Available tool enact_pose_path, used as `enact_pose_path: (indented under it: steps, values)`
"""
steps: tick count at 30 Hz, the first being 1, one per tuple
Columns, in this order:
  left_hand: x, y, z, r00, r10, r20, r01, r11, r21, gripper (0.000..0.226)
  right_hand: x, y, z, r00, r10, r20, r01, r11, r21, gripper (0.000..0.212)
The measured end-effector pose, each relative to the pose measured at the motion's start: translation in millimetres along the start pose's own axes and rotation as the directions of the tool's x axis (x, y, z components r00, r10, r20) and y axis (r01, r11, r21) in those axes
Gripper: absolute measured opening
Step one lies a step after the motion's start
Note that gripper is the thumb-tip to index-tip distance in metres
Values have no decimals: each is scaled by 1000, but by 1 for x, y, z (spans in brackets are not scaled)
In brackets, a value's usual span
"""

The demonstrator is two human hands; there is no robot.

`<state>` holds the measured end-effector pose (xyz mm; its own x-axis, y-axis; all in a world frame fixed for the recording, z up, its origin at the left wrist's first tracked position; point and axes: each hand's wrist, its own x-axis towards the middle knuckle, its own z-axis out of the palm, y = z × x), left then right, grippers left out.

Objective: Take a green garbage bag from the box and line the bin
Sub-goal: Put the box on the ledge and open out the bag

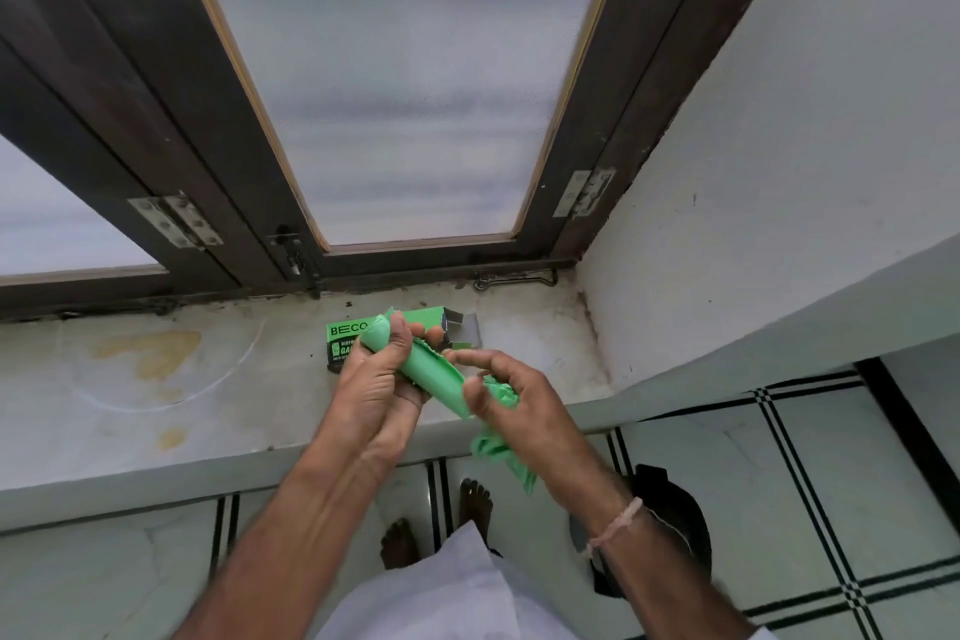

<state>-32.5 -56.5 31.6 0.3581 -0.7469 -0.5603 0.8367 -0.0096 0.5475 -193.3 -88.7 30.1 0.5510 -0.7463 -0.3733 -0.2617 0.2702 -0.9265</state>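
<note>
My left hand (382, 382) grips a roll of green garbage bags (434, 372) above the window ledge. My right hand (511, 395) pinches the loose green bag (501, 452) that hangs from the roll's lower end, crumpled under my palm. Behind the hands, a green and black box (343, 335) lies on the ledge with its right end flaps open. A dark bin (670, 509) stands on the floor below the ledge, mostly hidden by my right forearm.
The stained marble ledge (156, 379) runs under a dark-framed frosted window (405, 94). A white wall (779, 172) closes the right side. My bare feet (441, 520) stand on white floor tiles with black lines.
</note>
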Motion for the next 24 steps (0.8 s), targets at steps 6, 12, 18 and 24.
enact_pose_path:
  steps: [6,12,18,24]
  values:
    - [5,-15,7,998,-4,-58,7,999,47,30,4,9,1,982,-127,-141,124,992,-25,43]
    - [15,6,-34,815,504,285,-236,-160,959,91,12,19,-34,933,-37,-358,91,987,133,27]
    - [43,25,-73,911,343,229,-120,-312,943,77,29,38,-58,916,-96,-389,86,995,-43,25]
    - [37,33,-64,881,337,333,-304,-136,943,66,33,39,-69,958,-160,-237,119,977,-179,27]
